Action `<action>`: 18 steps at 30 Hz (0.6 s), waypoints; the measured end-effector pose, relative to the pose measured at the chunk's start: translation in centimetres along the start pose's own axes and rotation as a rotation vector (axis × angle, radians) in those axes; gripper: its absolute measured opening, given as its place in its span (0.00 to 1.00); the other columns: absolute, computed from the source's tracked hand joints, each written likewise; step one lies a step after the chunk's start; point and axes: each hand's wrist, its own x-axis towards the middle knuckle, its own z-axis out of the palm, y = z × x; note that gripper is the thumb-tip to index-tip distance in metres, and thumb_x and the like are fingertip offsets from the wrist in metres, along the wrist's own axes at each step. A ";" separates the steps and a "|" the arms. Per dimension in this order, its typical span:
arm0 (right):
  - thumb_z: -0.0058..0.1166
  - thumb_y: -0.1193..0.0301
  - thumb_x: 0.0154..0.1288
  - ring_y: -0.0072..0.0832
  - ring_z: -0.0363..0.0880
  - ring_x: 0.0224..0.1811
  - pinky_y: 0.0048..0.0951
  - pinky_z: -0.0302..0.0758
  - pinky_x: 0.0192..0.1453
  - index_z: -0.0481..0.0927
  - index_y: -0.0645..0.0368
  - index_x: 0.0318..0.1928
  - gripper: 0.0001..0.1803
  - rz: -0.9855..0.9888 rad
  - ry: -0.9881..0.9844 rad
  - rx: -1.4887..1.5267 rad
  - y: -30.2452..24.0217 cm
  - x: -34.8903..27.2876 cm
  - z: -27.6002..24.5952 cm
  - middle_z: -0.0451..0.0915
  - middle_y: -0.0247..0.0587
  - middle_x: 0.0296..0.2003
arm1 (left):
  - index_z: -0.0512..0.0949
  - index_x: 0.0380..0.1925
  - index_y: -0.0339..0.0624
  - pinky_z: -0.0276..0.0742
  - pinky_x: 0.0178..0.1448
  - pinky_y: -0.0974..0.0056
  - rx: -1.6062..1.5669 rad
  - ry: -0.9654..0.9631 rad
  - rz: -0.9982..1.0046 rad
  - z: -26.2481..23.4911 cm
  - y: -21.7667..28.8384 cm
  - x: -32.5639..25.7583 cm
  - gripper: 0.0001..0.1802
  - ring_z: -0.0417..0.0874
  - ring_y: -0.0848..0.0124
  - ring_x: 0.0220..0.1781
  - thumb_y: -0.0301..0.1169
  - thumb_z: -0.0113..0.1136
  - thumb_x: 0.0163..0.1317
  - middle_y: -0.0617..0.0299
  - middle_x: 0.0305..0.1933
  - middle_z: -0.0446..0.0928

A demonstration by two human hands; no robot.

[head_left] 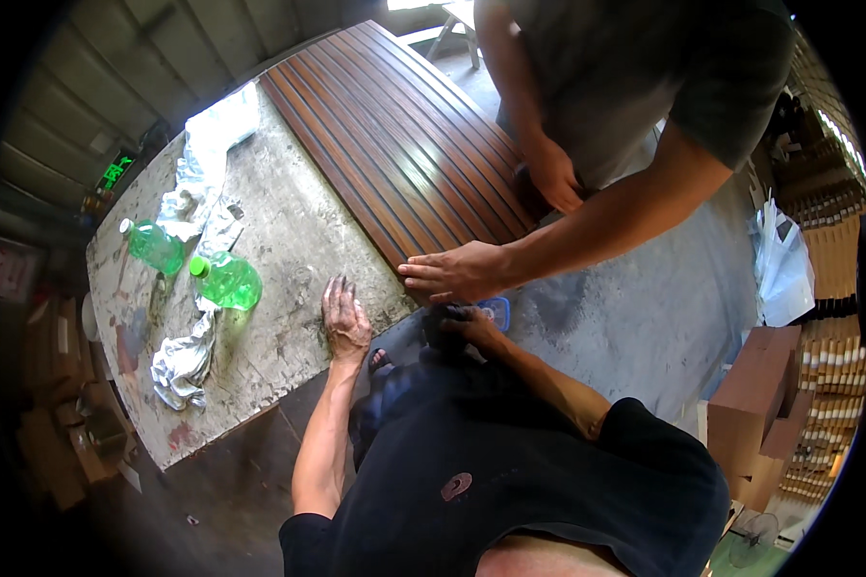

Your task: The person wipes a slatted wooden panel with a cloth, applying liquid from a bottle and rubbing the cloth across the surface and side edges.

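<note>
My left hand [344, 319] lies on the worn tabletop [293, 255] with its fingers stretched out and holding nothing. Just right of it is the near corner of a slatted brown wooden panel [394, 135], which has dark grooves along its length. My right hand [467, 325] is below that corner, close to my body, its fingers dark and curled. What it grips, if anything, blends into a dark patch. Beside it shows a small clear container with a blue rim [496, 313]. A co-worker's hand [460, 272] rests flat on the panel's corner.
Two bottles of green liquid, one white-capped [154, 246] and one green-capped [226, 281], stand left on the table among crumpled white cloths [185, 361]. The co-worker [625, 87] leans in from the far right. Brown boxes [752, 399] and a white plastic bag [781, 264] are at right.
</note>
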 end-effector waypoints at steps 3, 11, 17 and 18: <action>0.60 0.70 0.64 0.26 0.80 0.38 0.28 0.78 0.45 0.80 0.69 0.51 0.18 0.039 -0.042 0.065 0.2 0.2 -0.2 0.84 0.41 0.39 | 0.76 0.53 0.31 0.61 0.75 0.48 -0.018 -0.014 -0.006 0.2 -0.1 0.1 0.21 0.68 0.47 0.70 0.21 0.52 0.57 0.44 0.64 0.71; 0.61 0.71 0.63 0.26 0.81 0.35 0.29 0.79 0.42 0.81 0.70 0.47 0.16 0.096 -0.002 0.068 -0.6 0.1 0.3 0.83 0.40 0.35 | 0.76 0.51 0.31 0.65 0.72 0.48 -0.015 0.020 0.026 0.2 -0.2 0.0 0.19 0.69 0.45 0.68 0.20 0.52 0.59 0.43 0.63 0.72; 0.61 0.70 0.64 0.26 0.81 0.36 0.28 0.78 0.42 0.82 0.66 0.47 0.14 0.091 0.006 0.030 -0.2 0.1 0.5 0.83 0.38 0.36 | 0.76 0.51 0.31 0.65 0.72 0.47 -0.032 0.020 0.027 0.2 -0.3 0.1 0.18 0.69 0.44 0.68 0.20 0.51 0.59 0.42 0.62 0.72; 0.61 0.70 0.64 0.25 0.80 0.36 0.26 0.77 0.41 0.82 0.63 0.47 0.13 0.062 0.006 0.011 0.0 0.2 0.5 0.84 0.37 0.36 | 0.76 0.51 0.31 0.65 0.72 0.47 -0.032 0.020 0.027 0.2 -0.3 0.1 0.18 0.69 0.44 0.68 0.20 0.51 0.59 0.42 0.62 0.72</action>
